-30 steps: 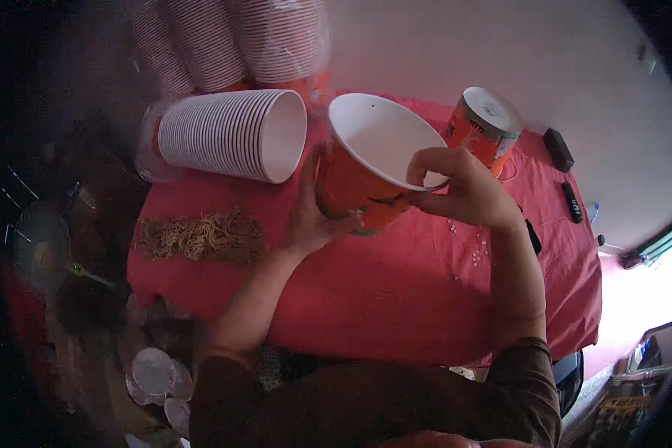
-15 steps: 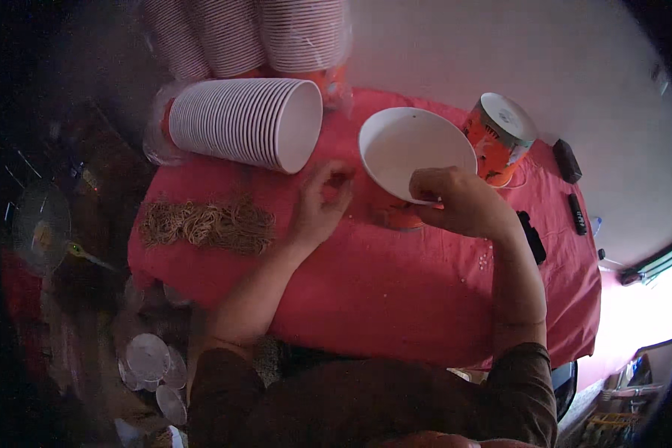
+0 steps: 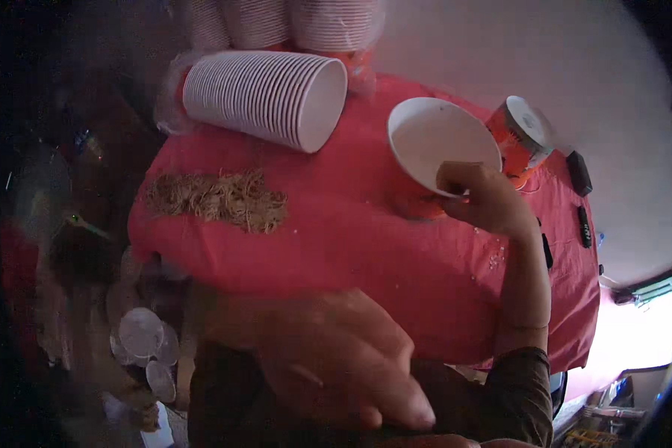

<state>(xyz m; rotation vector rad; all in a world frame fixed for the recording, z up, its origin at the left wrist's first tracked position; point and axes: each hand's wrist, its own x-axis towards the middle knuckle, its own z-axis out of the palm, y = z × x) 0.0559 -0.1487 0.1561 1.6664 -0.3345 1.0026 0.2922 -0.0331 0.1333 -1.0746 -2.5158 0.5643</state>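
Note:
A large white-lined paper bucket [image 3: 433, 138] with a red outside stands at the right of the middle of the red-covered table, its mouth tilted toward me. My right hand [image 3: 485, 196] is closed on its near rim, the thumb outside and the curled fingers inside. Low in the view, my left hand [image 3: 343, 358] is close to the camera in front of my body, smeared by motion. Whether it holds anything is not clear. A bundle of tan strings or rubber bands [image 3: 216, 200] lies on the table's left side.
A nested stack of white buckets [image 3: 257, 97] lies on its side at the back left. More wrapped stacks [image 3: 328, 26] stand behind it. An upturned red printed bucket [image 3: 521, 138] is at the right, near a black block [image 3: 579, 173] and a black remote-like object [image 3: 584, 226]. Small white bits [image 3: 495, 261] dot the red cloth [image 3: 328, 254].
My left hand has left the space beside the bucket and come back toward my body, close to the camera. My right hand keeps its hold on the rim. The whole view has shifted slightly.

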